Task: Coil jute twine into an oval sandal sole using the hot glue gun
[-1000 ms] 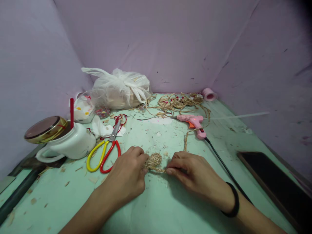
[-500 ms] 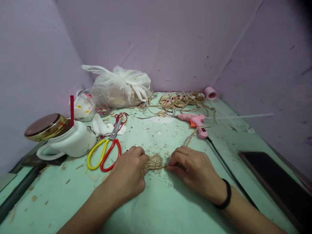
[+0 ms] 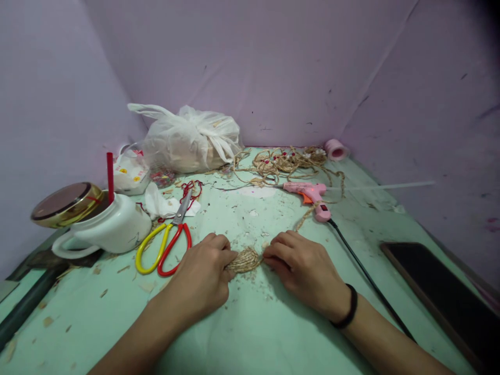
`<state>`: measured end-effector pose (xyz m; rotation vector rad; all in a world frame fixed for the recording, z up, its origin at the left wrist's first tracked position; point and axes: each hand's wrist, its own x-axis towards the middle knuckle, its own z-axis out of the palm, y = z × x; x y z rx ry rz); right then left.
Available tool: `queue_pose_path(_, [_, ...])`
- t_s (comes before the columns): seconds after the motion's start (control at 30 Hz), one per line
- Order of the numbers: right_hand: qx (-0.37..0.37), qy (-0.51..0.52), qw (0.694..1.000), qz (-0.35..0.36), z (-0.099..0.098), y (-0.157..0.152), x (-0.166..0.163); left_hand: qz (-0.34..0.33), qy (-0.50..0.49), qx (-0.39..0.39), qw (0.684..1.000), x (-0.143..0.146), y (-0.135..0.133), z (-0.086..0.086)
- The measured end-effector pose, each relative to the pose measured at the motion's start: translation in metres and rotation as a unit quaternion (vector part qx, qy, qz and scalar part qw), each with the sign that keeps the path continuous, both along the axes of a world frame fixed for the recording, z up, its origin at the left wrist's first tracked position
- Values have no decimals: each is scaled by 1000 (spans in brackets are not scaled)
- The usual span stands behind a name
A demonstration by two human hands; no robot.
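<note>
A small wound coil of jute twine (image 3: 245, 259) lies on the green table (image 3: 250, 333) between my two hands. My left hand (image 3: 203, 278) pinches the coil's left end with curled fingers. At the coil's right end, my right hand (image 3: 302, 268) has its fingers closed on the twine; a black band circles that wrist. The loose strand (image 3: 302, 221) runs from my right hand back toward a tangled pile of twine (image 3: 285, 162) near the far wall.
Yellow and red scissors (image 3: 166, 242) lie left of my hands. A white mug (image 3: 107, 229) with a gold lid and red straw stands far left. A pink glue gun (image 3: 310, 195) and its black cord lie right of centre. A white plastic bag (image 3: 191, 138) sits at the back, a dark slab (image 3: 441, 297) at the right.
My right hand has slid left, closing in on the coil. The coil looks flatter and more covered by both hands. The view has shifted slightly.
</note>
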<state>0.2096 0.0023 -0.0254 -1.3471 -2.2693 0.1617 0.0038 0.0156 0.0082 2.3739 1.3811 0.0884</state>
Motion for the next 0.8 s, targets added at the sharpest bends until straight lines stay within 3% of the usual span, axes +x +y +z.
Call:
queue_pose_path(0.53, [28, 90, 996, -1, -4, 13, 4, -9, 8, 3, 1000, 3, 1, 1])
queue_pose_path(0.8, [-1, 111, 994, -4, -6, 18, -2, -29, -24, 13, 999, 2, 1, -2])
